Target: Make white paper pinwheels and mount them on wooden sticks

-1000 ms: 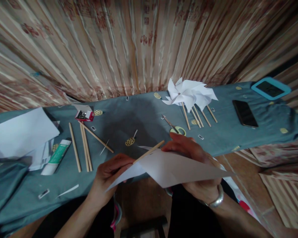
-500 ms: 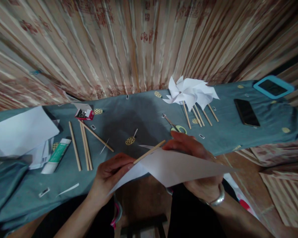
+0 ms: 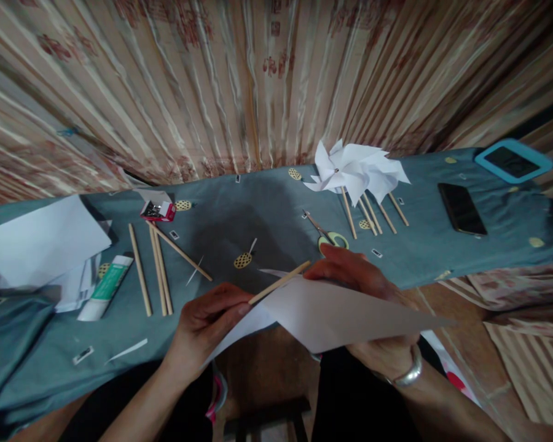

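My left hand pinches a wooden stick and one corner of a folded sheet of white paper. The stick lies along the upper fold of the paper and points up to the right. On the other side, my right hand grips the paper from behind; its index fingertip is close to the stick's far end. Much of the right palm is hidden by the sheet. Just beyond the right fingers lie scissors with light green handles, partly covered by the hand.
Several paper pinwheels on sticks lie at the back right, near a black phone and a blue-framed tablet. Leftward are loose sticks, a red box of pins, a glue tube and white paper sheets.
Both hands keep their hold on the stick and paper. The paper's right end has shifted slightly right and down; the view has moved a little.
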Tool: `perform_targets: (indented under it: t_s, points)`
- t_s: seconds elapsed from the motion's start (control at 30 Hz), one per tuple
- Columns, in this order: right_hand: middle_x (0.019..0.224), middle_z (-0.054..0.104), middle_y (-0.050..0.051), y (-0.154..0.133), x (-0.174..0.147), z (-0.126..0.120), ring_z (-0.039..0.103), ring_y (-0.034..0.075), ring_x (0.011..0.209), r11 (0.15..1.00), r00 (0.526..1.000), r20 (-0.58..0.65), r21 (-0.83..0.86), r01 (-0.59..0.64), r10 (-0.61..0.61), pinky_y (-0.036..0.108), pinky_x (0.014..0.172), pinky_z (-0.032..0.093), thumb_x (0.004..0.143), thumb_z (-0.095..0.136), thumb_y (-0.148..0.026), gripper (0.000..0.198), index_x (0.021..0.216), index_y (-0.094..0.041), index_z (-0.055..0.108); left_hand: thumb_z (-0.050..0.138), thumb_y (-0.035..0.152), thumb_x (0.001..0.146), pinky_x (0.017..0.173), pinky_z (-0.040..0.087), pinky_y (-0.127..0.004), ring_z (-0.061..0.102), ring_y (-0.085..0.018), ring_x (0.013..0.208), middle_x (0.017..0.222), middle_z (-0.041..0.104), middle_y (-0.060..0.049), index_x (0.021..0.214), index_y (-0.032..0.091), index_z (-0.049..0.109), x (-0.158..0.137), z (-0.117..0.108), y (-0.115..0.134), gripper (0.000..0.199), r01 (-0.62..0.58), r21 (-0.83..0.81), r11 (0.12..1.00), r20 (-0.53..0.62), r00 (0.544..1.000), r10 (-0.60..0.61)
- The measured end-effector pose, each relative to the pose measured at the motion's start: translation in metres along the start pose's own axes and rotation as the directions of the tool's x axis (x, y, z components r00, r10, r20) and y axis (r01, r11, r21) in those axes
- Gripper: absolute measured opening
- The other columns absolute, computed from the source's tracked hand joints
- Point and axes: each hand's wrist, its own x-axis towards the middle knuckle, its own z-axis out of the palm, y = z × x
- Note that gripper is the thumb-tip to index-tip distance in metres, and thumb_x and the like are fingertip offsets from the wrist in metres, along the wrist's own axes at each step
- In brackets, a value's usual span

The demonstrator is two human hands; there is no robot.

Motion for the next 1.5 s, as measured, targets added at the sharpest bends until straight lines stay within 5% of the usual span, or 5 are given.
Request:
perform_targets:
  t_s: [1.03, 1.5]
  points:
    - [0.094, 0.076, 0.005, -0.004, 0.003, -0.002, 0.074, 0.023, 0.084, 0.995, 0.997, 0.077, -0.103, -0.006, 0.014, 0.041, 0.081, 0.059, 0.095, 0.053, -0.036, 0.042, 0.134, -0.022, 0.051, 0.075, 0.040, 0.077, 0.060, 0.047, -0.023, 0.062, -0.016, 0.067, 0.076, 0.070, -0.005, 0.083, 0.027, 0.081, 0.001, -0.003, 0.001, 0.016, -0.029, 0.021, 0.999, 0.001, 1.000, 0.029]
    - [0.092, 0.076, 0.004, -0.007, 0.006, -0.005, 0.073, 0.023, 0.085, 0.982, 0.990, 0.137, -0.178, 0.068, -0.044, 0.041, 0.079, 0.060, 0.095, 0.051, -0.037, 0.044, 0.137, -0.023, 0.049, 0.076, 0.028, 0.069, 0.050, 0.046, -0.026, 0.061, -0.017, 0.059, 0.069, 0.068, -0.002, 0.074, 0.031, 0.080, 0.003, -0.001, 0.012, 0.008, -0.028, 0.100, 0.995, -0.180, 0.983, 0.046]
